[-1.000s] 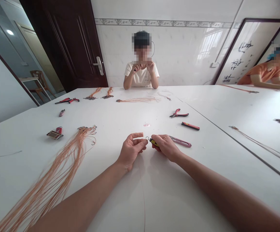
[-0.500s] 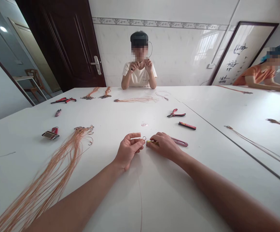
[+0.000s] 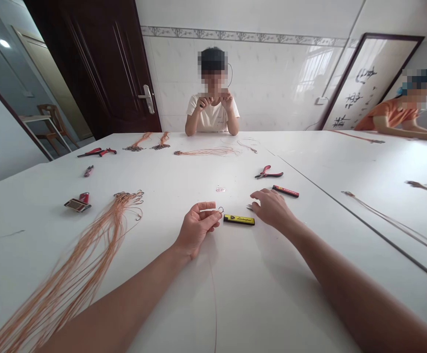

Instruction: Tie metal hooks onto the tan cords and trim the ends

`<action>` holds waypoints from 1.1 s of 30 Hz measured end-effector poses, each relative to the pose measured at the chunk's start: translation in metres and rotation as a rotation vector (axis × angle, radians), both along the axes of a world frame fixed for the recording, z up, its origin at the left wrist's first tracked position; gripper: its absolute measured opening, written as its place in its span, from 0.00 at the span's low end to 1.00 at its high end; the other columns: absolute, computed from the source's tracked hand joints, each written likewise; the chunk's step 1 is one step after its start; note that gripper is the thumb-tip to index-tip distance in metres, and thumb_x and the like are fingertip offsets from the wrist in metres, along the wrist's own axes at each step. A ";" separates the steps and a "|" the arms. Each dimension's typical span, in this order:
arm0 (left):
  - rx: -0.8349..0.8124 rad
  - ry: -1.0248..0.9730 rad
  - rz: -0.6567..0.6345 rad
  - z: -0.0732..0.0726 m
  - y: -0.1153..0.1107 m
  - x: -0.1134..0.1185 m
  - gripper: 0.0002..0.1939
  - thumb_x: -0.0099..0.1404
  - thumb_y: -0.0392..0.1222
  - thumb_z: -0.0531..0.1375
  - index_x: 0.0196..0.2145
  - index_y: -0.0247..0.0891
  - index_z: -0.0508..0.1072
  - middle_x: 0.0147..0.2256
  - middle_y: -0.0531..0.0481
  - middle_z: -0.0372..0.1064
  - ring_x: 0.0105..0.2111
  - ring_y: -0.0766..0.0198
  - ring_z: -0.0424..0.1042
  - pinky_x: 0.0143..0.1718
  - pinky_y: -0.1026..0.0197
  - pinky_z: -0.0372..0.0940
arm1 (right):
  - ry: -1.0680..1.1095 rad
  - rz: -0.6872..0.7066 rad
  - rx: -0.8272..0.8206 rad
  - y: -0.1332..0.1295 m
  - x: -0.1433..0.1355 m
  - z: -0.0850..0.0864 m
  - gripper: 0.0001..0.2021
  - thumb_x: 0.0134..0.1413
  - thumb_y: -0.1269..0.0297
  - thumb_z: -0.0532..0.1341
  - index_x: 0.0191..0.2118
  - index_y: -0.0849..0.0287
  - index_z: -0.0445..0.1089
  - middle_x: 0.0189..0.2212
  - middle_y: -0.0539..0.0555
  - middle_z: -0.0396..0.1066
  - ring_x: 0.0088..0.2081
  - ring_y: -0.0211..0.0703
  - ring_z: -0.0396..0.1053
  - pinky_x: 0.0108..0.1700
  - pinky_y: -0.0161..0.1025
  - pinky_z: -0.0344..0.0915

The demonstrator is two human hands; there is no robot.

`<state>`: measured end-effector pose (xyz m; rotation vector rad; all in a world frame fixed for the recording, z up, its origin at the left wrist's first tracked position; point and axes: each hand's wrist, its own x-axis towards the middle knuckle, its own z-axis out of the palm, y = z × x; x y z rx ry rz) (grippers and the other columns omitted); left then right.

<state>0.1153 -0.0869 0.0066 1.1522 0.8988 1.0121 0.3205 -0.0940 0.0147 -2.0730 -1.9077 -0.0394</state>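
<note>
My left hand pinches a small dark fishhook between thumb and fingertips, its bend poking up. A thin reddish line trails below that hand over the white table. Just right of the hook lies a yellow and black lighter, with no hand on it. My right hand is lowered over a pair of snips, thumb and forefinger apart. Only the metal tips of the snips show beside the thumb; the rest is hidden under the hand, so I cannot tell how firmly it touches them.
Left lies a bundle of orange lines with hooks, near a matchbox-like box. Beyond my right hand are a red and black lighter and red-handled pliers. More pliers lie far left. A person sits opposite; another is right.
My right hand has let go of the yellow lighter and moved right, over the snips, covering their pink handle. The lighter now lies uncovered. My left hand stays on the fishhook.
</note>
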 end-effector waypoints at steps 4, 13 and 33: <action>0.006 0.007 -0.004 -0.002 0.001 0.000 0.19 0.47 0.44 0.63 0.38 0.40 0.67 0.30 0.50 0.69 0.26 0.70 0.64 0.30 0.64 0.56 | -0.009 -0.039 -0.097 0.003 0.015 -0.004 0.07 0.48 0.67 0.53 0.28 0.63 0.67 0.32 0.60 0.65 0.36 0.48 0.62 0.33 0.39 0.53; 0.008 0.016 -0.010 -0.004 0.002 0.000 0.19 0.47 0.44 0.64 0.38 0.41 0.67 0.30 0.51 0.68 0.26 0.70 0.65 0.30 0.64 0.57 | 0.148 0.013 -0.048 0.002 0.001 -0.003 0.12 0.57 0.62 0.42 0.32 0.58 0.58 0.25 0.52 0.63 0.24 0.36 0.58 0.24 0.33 0.49; -0.031 -0.072 -0.026 -0.005 0.005 -0.001 0.16 0.49 0.43 0.63 0.37 0.39 0.68 0.29 0.51 0.68 0.26 0.70 0.66 0.29 0.65 0.57 | 0.292 0.466 0.104 -0.017 -0.043 -0.001 0.12 0.56 0.58 0.49 0.37 0.55 0.66 0.29 0.51 0.64 0.28 0.33 0.61 0.30 0.32 0.57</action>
